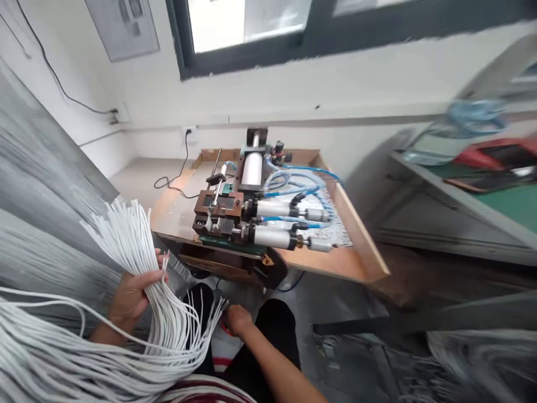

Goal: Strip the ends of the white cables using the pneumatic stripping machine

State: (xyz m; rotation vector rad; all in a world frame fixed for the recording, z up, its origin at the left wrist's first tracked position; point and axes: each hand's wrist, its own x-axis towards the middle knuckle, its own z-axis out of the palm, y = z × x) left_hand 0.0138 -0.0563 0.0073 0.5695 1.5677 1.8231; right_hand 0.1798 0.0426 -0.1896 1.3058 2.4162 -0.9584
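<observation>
My left hand point(133, 294) is wrapped round a thick bundle of white cables point(130, 235), their cut ends fanning out above it. One cable by the thumb shows a bare coppery tip. From the hand the cables sag over my lap, where more cable ends point(213, 313) point up to the right. Close to these ends, my right hand point(237, 320) is closed between my knees. A bit of orange-red point(226, 329) shows at its fingers, but what it belongs to is hidden.
Ahead, a machine with white pneumatic cylinders point(272, 236) and blue hoses point(310, 193) stands on a wooden-edged table point(361, 254). A green-topped bench point(503, 196) at right bears a red object point(503, 157). Grey sheeting point(46, 168) hangs at left.
</observation>
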